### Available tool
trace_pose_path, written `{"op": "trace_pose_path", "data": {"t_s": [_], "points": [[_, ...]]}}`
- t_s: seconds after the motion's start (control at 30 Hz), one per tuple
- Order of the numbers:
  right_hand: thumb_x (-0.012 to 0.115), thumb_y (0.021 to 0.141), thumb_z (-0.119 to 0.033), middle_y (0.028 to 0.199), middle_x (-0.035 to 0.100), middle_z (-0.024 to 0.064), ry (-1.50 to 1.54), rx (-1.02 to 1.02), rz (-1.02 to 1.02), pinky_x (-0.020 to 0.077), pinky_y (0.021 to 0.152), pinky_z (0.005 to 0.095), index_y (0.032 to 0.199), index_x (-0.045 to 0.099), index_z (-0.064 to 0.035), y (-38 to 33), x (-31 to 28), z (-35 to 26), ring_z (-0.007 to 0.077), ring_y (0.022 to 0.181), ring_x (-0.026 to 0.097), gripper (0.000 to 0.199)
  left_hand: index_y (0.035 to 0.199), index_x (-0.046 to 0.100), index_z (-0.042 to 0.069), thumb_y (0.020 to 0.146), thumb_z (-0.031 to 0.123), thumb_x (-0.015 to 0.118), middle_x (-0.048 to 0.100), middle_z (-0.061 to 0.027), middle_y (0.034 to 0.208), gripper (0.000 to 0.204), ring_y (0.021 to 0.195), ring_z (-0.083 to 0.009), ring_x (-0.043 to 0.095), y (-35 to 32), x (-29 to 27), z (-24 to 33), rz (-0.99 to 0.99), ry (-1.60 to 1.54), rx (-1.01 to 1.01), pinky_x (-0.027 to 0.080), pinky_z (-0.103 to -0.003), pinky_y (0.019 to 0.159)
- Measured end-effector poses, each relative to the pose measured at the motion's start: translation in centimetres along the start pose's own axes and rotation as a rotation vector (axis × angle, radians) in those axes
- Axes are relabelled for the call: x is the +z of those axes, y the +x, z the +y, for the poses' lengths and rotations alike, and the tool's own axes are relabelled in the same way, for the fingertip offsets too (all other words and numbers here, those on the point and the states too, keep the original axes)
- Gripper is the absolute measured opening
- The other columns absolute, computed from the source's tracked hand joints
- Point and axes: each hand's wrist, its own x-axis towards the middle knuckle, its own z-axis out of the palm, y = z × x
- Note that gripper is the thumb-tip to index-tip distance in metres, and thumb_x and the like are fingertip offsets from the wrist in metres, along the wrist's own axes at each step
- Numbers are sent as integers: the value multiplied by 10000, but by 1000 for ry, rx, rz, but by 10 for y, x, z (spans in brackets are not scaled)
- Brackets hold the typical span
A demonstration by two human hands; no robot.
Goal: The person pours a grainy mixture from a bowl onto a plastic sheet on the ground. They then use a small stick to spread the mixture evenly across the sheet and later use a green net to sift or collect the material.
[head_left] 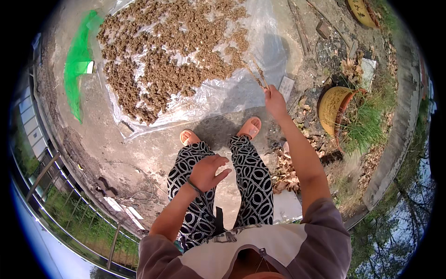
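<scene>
My right hand (275, 102) is closed on thin brown sticks (261, 79), stretched out over the right edge of a clear plastic sheet (241, 100). Two narrow prongs show past the fingers; I cannot tell whether they are one forked stick or two. Their tips reach the edge of a wide layer of small brown clumps (172, 60) spread over the sheet. The kind of clump is too small to make out. In front of my patterned trousers hangs my left hand (207, 173), holding nothing, its thumb apart from the fingers.
Green netting (74, 69) lies left of the sheet. A flat block (285, 88) sits by its right edge. Farther right are a yellow-brown pot (331, 109) with grass beside it, dry leaves (285, 169) and a low concrete kerb (395, 139). A metal railing (79, 195) runs at lower left.
</scene>
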Motion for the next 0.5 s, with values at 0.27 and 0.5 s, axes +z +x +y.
{"op": "trace_pose_path", "data": {"t_s": [0.27,0.5], "points": [[485,1071,-323,767,710,199,-423,-389,141,543,659,559,1261,576,-115,227,151,-8,432,744,700,297,1086,681,47,900,257,736,678,-145,970,286,904,-358,675,98,4,-260,-29,266,37,548,-452,800],[489,1023,-237,854,733,196,-734,-720,277,554,659,502,1329,557,-172,399,213,-72,389,799,710,321,1098,682,35,889,236,750,692,-140,939,298,888,-351,689,131,55,-459,-1,223,70,552,-437,765]]}}
